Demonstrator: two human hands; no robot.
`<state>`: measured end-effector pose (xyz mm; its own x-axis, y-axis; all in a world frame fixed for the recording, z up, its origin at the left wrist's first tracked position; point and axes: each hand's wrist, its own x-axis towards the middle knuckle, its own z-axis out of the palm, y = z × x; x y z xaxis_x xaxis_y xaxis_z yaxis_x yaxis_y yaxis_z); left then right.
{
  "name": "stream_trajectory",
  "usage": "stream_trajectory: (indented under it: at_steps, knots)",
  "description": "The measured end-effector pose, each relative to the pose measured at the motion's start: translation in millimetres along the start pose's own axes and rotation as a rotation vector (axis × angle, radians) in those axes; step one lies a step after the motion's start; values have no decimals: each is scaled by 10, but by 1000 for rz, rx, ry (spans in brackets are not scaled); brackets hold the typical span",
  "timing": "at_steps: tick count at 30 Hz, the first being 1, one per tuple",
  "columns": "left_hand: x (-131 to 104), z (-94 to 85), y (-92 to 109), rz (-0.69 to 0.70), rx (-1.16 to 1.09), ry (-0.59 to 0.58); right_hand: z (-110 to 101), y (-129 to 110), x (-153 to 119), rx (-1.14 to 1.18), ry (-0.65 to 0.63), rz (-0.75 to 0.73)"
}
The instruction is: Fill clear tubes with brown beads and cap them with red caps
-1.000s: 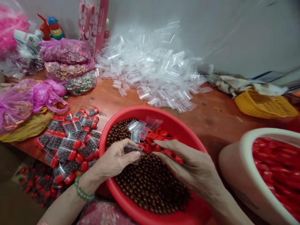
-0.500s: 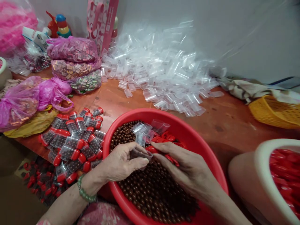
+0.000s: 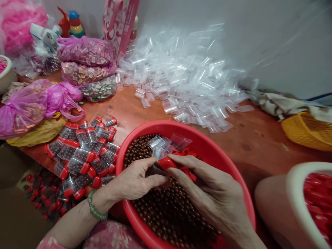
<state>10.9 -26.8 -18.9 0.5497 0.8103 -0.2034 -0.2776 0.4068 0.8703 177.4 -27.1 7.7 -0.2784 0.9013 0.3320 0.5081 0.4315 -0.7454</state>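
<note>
Over a red basin (image 3: 223,145) of small brown balls (image 3: 166,214), my left hand (image 3: 140,180) grips a clear plastic tube (image 3: 153,170), mostly hidden by the fingers. My right hand (image 3: 210,190) pinches a red cap (image 3: 166,163) between thumb and forefinger, right at the tube's open end. Whether the cap is seated on the tube I cannot tell. Just behind the hands, several clear tubes (image 3: 158,146) lie on the balls, with more red caps (image 3: 188,152) beside them.
Filled red-capped tubes (image 3: 80,155) are heaped left of the basin. A big pile of clear tubes (image 3: 189,79) lies at the back. Pink bags (image 3: 88,52) stand at the back left. On the right are a white bucket (image 3: 275,186) of red caps and a yellow basket (image 3: 303,131).
My right hand has brought the red cap up against the end of the tube in my left hand. The view has shifted slightly.
</note>
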Motion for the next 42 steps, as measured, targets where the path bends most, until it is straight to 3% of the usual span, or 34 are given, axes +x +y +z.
stream_trajectory:
  at_steps: [8,16,24,28,32,35,42]
  knots:
    - [-11,-24,-26,41,158,59,-13,-7,27,-102,-15,-63]
    - [-61,-17,41,28,681,103,-49,112,-9,-66,-103,-107]
    - [-31,-37,35,34,738,23,-18,196,-91,-73,-124,-103]
    - [-27,-57,28,34,615,26,56,186,-108,-195,-2,-202]
    - [-11,-65,-3,-17,290,35,149,180,-116,-437,-69,-359]
    - [7,-57,-18,-83,51,39,233,175,-94,-580,-41,-432]
    - [4,-43,-35,-130,-225,-14,272,135,-18,-711,33,-573]
